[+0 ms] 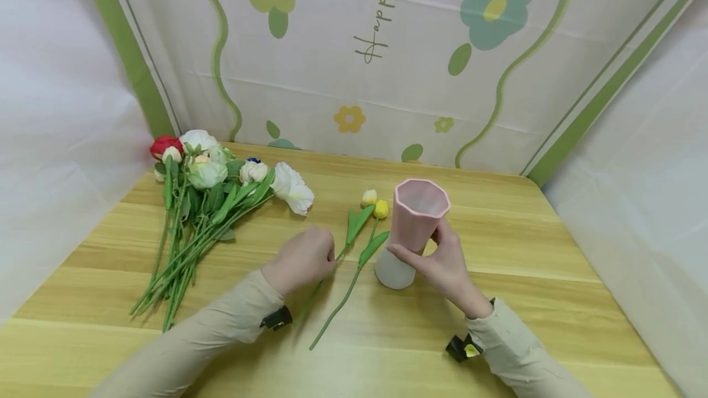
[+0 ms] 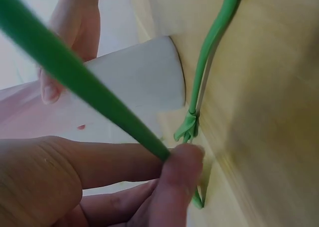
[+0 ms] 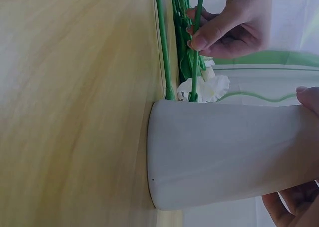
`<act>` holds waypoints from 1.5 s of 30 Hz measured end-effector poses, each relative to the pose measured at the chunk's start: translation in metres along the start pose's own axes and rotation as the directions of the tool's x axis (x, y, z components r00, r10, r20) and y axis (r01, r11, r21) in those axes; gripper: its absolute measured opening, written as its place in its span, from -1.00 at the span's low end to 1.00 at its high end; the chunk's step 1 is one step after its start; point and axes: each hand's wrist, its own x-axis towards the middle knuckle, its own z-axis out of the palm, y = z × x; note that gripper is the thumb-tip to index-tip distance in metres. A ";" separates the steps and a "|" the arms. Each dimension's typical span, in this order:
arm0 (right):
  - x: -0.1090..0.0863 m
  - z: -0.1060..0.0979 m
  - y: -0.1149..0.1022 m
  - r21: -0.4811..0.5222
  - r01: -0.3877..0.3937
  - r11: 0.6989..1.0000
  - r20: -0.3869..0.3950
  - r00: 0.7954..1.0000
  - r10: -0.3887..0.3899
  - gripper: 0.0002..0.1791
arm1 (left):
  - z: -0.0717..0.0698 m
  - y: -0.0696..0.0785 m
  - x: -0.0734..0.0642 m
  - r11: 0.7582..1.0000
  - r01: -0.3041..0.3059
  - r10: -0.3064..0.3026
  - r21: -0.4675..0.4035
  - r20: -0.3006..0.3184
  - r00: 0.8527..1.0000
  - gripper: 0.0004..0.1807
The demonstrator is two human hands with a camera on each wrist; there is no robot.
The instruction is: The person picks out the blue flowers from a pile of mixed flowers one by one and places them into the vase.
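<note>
My left hand (image 1: 304,260) pinches the green stem of a cream-white tulip (image 1: 369,198) between thumb and fingers. In the left wrist view that stem (image 2: 89,87) runs slantwise out of the pinch. Beside it, a yellow tulip (image 1: 381,209) lies with its stem on the table, between my left hand and the vase. My right hand (image 1: 442,263) grips the vase (image 1: 412,232), pink above and whitish below, thumb in front and fingers behind. The vase stands on its base with its wavy rim up. In the right wrist view its pale lower wall (image 3: 224,152) hides the tulip heads.
A loose pile of artificial flowers lies at the left, with a red bloom (image 1: 165,145), several white ones and long green stems (image 1: 179,257). One big white flower (image 1: 292,188) sits at the pile's right. Behind the wooden table (image 1: 525,324) hangs a printed cloth (image 1: 332,66).
</note>
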 end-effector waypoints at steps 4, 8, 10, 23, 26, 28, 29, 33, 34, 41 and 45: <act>-0.002 0.000 0.003 0.007 -0.007 1.000 -0.009 1.000 0.007 -0.21 | 0.006 0.000 0.001 0.998 0.052 -0.055 0.044 0.052 0.997 -0.55; -0.004 0.001 0.004 0.005 -0.006 1.000 -0.012 1.000 0.006 -0.21 | 0.010 0.000 0.001 0.997 0.054 -0.058 0.056 0.070 0.996 -0.51; -0.003 0.001 0.003 0.001 0.002 1.000 -0.013 1.000 -0.002 -0.21 | 0.011 0.000 0.000 0.997 0.051 -0.054 0.056 0.068 0.996 -0.50; -0.001 0.001 0.039 0.029 0.036 0.999 -0.008 0.999 -0.036 -0.14 | 0.013 0.003 -0.002 0.999 0.026 -0.029 0.042 0.068 0.997 -0.41; -0.002 0.002 0.037 0.035 0.036 0.999 -0.008 0.999 -0.036 -0.15 | 0.014 0.003 -0.003 0.998 0.029 -0.033 0.051 0.080 0.996 -0.43; -0.001 0.002 0.026 0.033 0.035 0.999 -0.009 0.999 -0.035 -0.16 | 0.015 0.003 -0.003 0.998 0.033 -0.038 0.055 0.088 0.995 -0.46; -0.001 0.002 0.020 0.029 0.033 0.999 -0.009 0.999 -0.033 -0.17 | 0.016 0.003 -0.003 0.998 0.035 -0.040 0.056 0.091 0.995 -0.46; 0.000 0.001 0.001 0.008 0.021 1.000 -0.009 1.000 -0.021 -0.19 | 0.018 0.002 -0.001 0.997 0.043 -0.049 0.057 0.099 0.994 -0.47; 0.000 0.000 0.000 0.005 0.017 1.000 -0.007 1.000 -0.017 -0.19 | 0.019 0.002 -0.001 0.997 0.045 -0.050 0.057 0.101 0.994 -0.47; 0.001 0.000 0.000 -0.004 0.013 1.000 -0.010 1.000 -0.013 -0.20 | 0.020 0.004 -0.001 0.997 0.070 -0.074 0.037 0.117 0.990 -0.49; 0.001 0.001 0.000 -0.007 0.007 1.000 -0.008 1.000 -0.007 -0.20 | 0.017 0.007 -0.001 0.996 0.080 -0.085 0.042 0.137 0.987 -0.46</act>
